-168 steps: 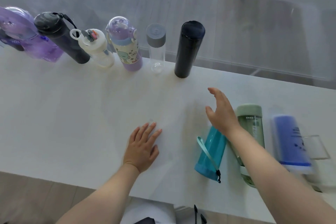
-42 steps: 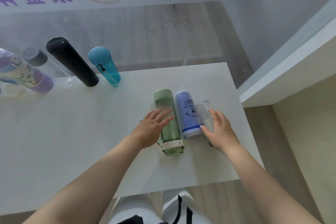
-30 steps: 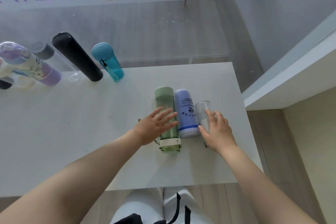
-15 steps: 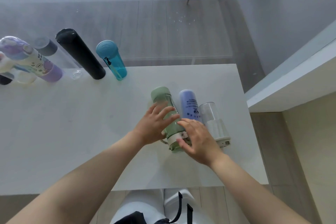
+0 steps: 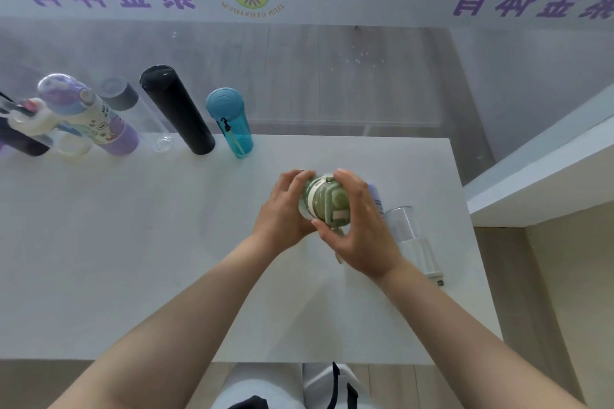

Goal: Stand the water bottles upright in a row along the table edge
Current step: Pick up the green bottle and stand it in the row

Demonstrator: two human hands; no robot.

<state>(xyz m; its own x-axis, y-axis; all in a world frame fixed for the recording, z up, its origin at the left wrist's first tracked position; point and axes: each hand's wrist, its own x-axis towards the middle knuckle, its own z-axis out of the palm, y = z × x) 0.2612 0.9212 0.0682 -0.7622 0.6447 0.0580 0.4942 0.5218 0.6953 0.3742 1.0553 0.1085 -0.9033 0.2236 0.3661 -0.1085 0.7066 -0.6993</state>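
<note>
Both hands on 1 green bottle (image 5: 327, 201), mid tabletop (image 5: 133, 242), right of centre. Left hand (image 5: 282, 212) wraps its left side, right hand (image 5: 360, 226) its right side, fingers (image 5: 345, 176) curled and clamped round the body just under the cap. Bottle seen cap-end toward the camera: matte sage-green lid w/ cream ring and a flip latch. Whether its base touches the tabletop, can't tell (hands cover it).

Row along far edge, 7 bottles visible, all upright (look tilted due to wide-angle lens):
- teal bottle (image 5: 232, 123), translucent plastic, round lid, strap down the side; rightmost in row
- black flask (image 5: 176, 108), smooth matte cylinder, just left of teal
- clear bottle (image 5: 139, 113), see-through body, dark grey cap
- purple kids bottle (image 5: 96, 116), cartoon print, domed clear lid
- white bottle (image 5: 36, 123), cream plastic w/ spout lid
- dark bottle (image 5: 16, 139), partly cut off at left edge
- 7th at the far left edge, purple, barely a sliver in view

Not yet stood: 2 lying flat, just right of the right hand. Lavender bottle (image 5: 377, 196), mostly hidden behind the hand. Clear cup-bottle (image 5: 410, 236), transparent cylinder w/ white base end, mouth pointing away.

Tabletop: flat, white, matte, rectangular.
</note>
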